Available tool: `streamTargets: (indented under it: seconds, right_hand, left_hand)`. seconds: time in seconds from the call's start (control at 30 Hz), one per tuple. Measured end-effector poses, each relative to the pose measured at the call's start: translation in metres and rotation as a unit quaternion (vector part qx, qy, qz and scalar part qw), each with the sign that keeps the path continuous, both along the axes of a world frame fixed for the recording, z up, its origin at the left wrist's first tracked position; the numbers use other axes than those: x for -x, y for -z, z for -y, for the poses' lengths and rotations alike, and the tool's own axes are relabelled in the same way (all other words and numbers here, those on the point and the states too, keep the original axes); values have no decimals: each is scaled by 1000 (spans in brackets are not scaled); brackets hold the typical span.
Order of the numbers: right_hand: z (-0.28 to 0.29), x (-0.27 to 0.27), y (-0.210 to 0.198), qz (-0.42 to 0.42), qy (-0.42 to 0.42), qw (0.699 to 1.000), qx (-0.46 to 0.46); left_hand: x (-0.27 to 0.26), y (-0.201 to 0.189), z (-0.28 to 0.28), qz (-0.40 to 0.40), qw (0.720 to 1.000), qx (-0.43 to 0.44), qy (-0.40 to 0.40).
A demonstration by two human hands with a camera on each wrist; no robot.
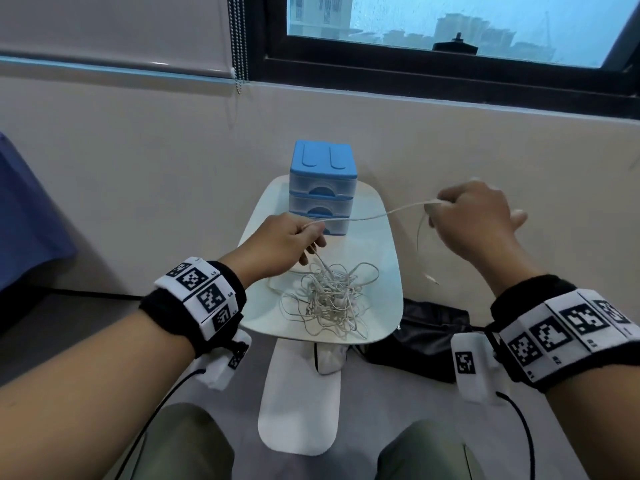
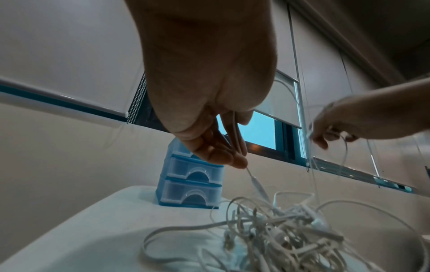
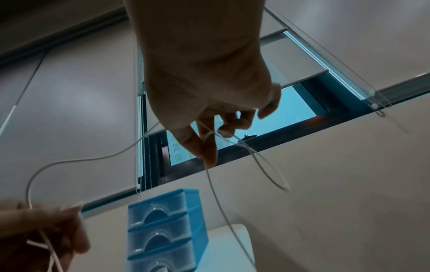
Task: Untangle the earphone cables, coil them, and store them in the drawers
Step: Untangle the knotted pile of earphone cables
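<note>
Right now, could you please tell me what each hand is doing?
Left hand: pinching the white cable above the tangle.
Right hand: pinching the same cable, raised to the right.

Drawers [image 1: 322, 188] stand behind the cable tangle [image 1: 329, 296] on the table [image 1: 388, 271].

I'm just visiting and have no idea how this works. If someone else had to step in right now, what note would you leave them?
Left hand pinches a white earphone cable just above the tangled pile.
Right hand grips the same cable further along; its plug end dangles.
The pile lies on the small white table, in front of the blue drawer unit, all three drawers shut.
Done: one cable partly drawn out.
Left: free it, coil it, store it, then the rest.
</note>
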State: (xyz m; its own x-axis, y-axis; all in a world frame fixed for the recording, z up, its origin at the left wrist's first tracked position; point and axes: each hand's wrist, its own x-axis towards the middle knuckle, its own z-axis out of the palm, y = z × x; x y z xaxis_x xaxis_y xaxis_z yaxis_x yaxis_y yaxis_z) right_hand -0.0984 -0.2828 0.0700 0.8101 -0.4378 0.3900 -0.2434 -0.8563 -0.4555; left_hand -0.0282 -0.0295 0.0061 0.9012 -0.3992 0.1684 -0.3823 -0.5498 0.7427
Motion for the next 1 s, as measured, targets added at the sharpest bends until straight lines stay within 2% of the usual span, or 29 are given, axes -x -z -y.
streamTargets:
  seconds: [0.1,0.17,0.2,0.33,0.4,0.43,0.57,0.7,0.83,1.0]
  right_hand:
    - [-1,4,9,-165,23,985,41]
    - [-4,6,15,-259,0,964,58]
    - [-6,5,17,-277,-33,959,51]
    - [-24,4,20,-217,-240,943,-82]
    - [-39,4,18,-169,-301,924,-166]
    - [-47,3,17,-153,-319,919,-174]
    - [-65,-5,22,-132,-311,934,-119]
    - [-66,-12,33,-123,-293,937,-143]
    - [-61,-14,48,-83,-284,926,-236]
    - [-56,-18,64,-54,-266,893,-358]
  left_hand:
    - [4,-7,2,-38,997,60,11]
    - [6,-10,5,-48,995,86,24]
    - [8,-12,7,-48,994,95,32]
    - [16,-19,15,-17,995,75,61]
    - [20,-23,19,-8,995,66,70]
    - [21,-24,21,-8,995,67,70]
    - [23,-24,25,-49,992,108,49]
    - [26,-21,21,-88,984,146,59]
    - [29,-19,18,-79,985,132,78]
    - [26,-12,18,-20,993,111,23]
